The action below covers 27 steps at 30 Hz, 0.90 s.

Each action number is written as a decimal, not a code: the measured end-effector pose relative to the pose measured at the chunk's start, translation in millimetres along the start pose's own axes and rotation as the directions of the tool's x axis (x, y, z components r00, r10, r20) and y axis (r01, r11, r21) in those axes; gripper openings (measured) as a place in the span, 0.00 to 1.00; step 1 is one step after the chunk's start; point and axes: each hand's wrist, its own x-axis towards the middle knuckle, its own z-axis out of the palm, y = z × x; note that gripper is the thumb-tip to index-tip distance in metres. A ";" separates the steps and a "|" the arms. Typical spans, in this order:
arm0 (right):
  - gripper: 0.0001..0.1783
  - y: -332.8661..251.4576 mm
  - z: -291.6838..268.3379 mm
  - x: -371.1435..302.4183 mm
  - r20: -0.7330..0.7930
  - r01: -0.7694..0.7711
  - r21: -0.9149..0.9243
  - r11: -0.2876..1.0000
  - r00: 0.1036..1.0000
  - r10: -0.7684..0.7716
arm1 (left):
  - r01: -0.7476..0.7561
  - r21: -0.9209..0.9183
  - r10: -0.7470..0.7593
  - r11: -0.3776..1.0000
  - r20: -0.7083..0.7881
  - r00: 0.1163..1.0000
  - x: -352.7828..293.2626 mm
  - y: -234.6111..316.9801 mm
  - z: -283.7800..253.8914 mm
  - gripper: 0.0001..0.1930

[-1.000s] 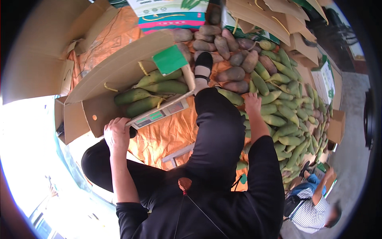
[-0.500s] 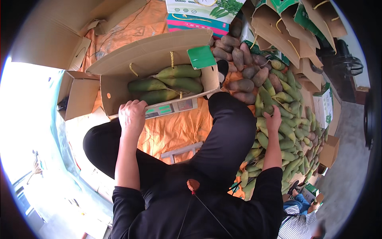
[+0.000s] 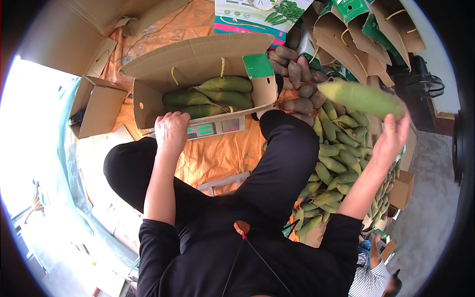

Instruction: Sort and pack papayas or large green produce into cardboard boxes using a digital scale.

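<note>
Right hand [image 3: 390, 137] clasps a green radish [image 3: 362, 98] by its right end, over the pile [image 3: 334, 164] at right; left hand [image 3: 171, 130] curls over the near edge of the open carton [image 3: 198, 60].

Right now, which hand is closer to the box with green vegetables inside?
Left. The left hand touches the box at its near edge; the right hand is well right of it, holding a green vegetable.

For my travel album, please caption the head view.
Right hand holding a green radish, left hand on the edge of an open carton.
</note>
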 end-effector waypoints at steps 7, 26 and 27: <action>0.25 -73.7 119.4 41.5 0.298 0.142 0.339 0.930 0.921 -0.250 | -0.012 0.000 0.012 1.000 -0.012 1.000 0.1 0.4 2.9 0.03; 0.27 7.3 391.1 -75.0 0.942 0.331 -0.153 0.931 0.333 0.036 | -0.043 -0.038 0.042 0.998 -0.019 0.999 2.9 2.8 1.9 0.04; 0.28 12.0 388.8 -74.2 0.902 0.306 -0.069 0.950 0.425 -0.072 | -0.060 -0.034 0.060 0.998 -0.012 0.998 4.4 3.8 2.8 0.05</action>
